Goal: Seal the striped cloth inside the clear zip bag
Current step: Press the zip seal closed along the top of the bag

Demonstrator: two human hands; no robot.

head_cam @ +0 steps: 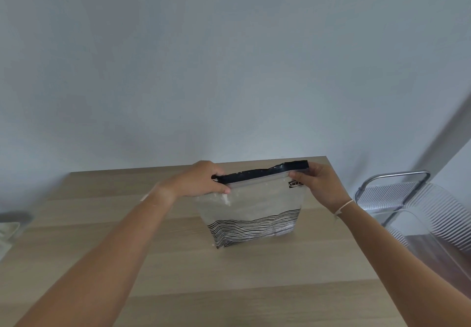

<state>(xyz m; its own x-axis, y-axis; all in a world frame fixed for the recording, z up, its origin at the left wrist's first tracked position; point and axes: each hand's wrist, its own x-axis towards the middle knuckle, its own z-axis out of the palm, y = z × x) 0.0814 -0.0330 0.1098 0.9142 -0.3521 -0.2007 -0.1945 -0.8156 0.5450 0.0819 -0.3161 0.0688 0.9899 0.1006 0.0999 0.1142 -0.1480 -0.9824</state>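
A clear zip bag with a black strip along its top stands upright on the wooden table. The striped cloth, black and white, lies inside at the bottom of the bag. My left hand pinches the left end of the black strip. At the right end my right hand pinches the same strip, next to a small black label. I cannot tell whether the strip is pressed closed along its length.
A clear ribbed plastic chair with a metal frame stands off the table's right side. A pale object lies at the far left edge. A plain wall rises behind the table's back edge.
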